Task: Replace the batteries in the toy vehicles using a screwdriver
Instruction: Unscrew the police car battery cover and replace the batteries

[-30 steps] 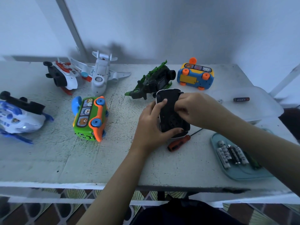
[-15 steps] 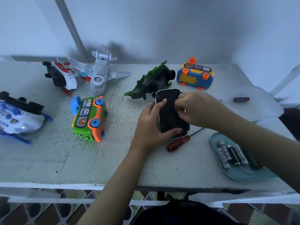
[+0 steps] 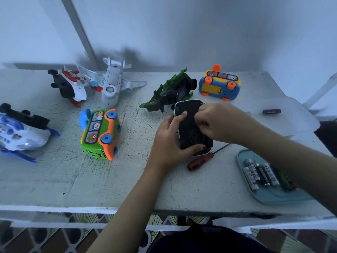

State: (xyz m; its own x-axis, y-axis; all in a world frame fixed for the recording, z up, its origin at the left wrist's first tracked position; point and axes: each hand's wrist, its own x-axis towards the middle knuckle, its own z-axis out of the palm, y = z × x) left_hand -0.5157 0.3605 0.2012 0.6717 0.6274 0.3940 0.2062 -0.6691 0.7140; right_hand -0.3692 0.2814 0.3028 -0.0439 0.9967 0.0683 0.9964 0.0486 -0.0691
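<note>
At the middle of the table (image 3: 127,179), the left hand (image 3: 169,141) is wrapping its fingers (image 3: 183,114) and thumb round the upturned toy car (image 3: 187,128), steadying it. The right hand (image 3: 218,123) is curling its fingers (image 3: 202,123) tightly onto the black underside; whether they are pinching a battery or a cover I cannot tell. The screwdriver (image 3: 199,161) is lying idle just beside the car, so unscrewing is probably done here. Batteries (image 3: 260,174) are waiting in the tray (image 3: 239,161). The green bus (image 3: 100,132) and other toys are lying around, seemingly awaiting their turn.
</note>
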